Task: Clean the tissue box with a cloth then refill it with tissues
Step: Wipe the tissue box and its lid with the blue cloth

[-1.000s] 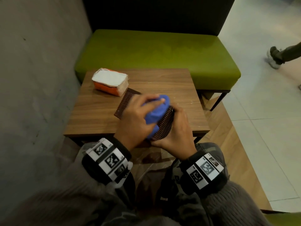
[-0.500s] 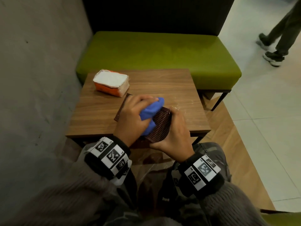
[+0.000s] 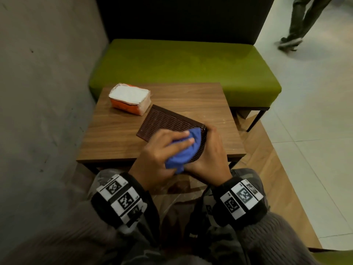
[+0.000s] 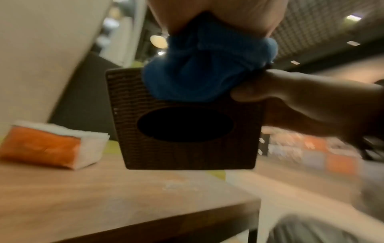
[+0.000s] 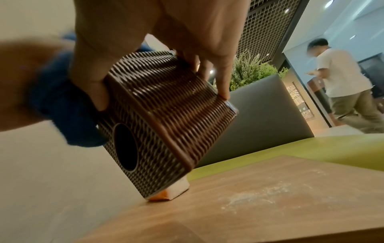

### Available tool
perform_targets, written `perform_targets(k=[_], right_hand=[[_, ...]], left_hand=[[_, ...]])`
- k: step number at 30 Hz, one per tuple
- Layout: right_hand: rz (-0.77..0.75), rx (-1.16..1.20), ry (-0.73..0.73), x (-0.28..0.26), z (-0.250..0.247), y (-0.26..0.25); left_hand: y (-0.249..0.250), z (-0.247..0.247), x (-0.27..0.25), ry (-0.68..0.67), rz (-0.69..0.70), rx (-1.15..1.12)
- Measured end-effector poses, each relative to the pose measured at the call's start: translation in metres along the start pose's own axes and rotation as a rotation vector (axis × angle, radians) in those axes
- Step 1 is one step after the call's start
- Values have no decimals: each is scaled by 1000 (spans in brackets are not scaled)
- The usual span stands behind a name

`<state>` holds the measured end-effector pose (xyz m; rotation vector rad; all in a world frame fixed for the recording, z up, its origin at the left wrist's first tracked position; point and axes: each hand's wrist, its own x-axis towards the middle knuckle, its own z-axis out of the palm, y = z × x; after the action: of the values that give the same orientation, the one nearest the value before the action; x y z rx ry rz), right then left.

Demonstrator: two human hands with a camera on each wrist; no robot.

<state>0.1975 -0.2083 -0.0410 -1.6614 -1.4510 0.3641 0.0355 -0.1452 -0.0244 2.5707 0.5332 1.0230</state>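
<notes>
The brown woven tissue box (image 3: 201, 148) hangs tilted over the near edge of the wooden table (image 3: 200, 100). My right hand (image 3: 210, 159) grips it, thumb by the face with the oval hole (image 4: 187, 125) and fingers (image 5: 220, 82) along the far side. My left hand (image 3: 162, 150) holds a bunched blue cloth (image 3: 183, 152) and presses it on the box's top edge (image 4: 203, 69). An orange and white tissue pack (image 3: 129, 98) lies at the far left of the table.
A flat brown woven panel (image 3: 164, 121) lies on the table between the box and the pack. White dust (image 5: 259, 197) marks the tabletop. A grey wall (image 3: 38, 92) stands to the left and a green bench (image 3: 181, 67) behind. A person (image 3: 298, 22) walks past at the far right.
My hands, the cloth and the box have shifted toward the near table edge, so more of the flat panel shows. The passer-by has walked further left.
</notes>
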Motion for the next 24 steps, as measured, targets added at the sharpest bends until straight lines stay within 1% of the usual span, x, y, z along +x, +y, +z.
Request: perform_targets(k=[1,2,3,4,5,6,7,8,10,11,12,13,15,16,17,19,22,23,24], right_hand=[[0,13,5,-1,-3,2],[-8,6,-2,-2,-4,3],[-21,-12,-20,-3,-5,4],[-32,-28,-38,-6,-6,5],[-38,-37,-41,-7,-5,6],[-43,-38,-34,-8,-5,6],[-42,-34,-29,-8,-5,7],[-35,-26,-24,-7,-6,7],[-13,-11,-14,-6,-7,7],[-8,-5,-18,-6,-7,7],[-8,-6,-30,-7,-8,8],[-6,-11,-42,-9,-8,8],[5,-1,-55,-12,-8,7],[15,11,-52,-13,-8,6],[20,17,-44,-13,-9,5],[15,17,-27,-9,-10,5],[-1,0,-38,-2,-11,5],[1,1,-40,-2,-11,4],[3,-2,-38,-2,-10,6]], left_hand=[[-3,-2,-6,-66,80,3],[-10,-6,-8,-88,91,5],[-20,-8,-7,-52,16,0],[-31,-10,-5,38,-122,-17],[-39,-13,-2,156,-263,-43],[-43,-14,-1,240,-359,-70],[-40,-14,-2,273,-379,-75],[-33,-13,-4,241,-331,-68],[-19,-8,-15,98,-149,-43],[-20,-9,-19,61,-98,-26],[-25,-10,-20,71,-126,-23],[-34,-12,-19,136,-234,-43],[-51,-15,-13,340,-490,-142],[-55,-16,-9,394,-561,-174],[-56,-16,-3,408,-587,-162],[-57,-15,9,386,-592,-142],[-66,-18,31,409,-698,-223],[-66,-17,35,412,-696,-225],[-60,-14,37,389,-647,-193]])
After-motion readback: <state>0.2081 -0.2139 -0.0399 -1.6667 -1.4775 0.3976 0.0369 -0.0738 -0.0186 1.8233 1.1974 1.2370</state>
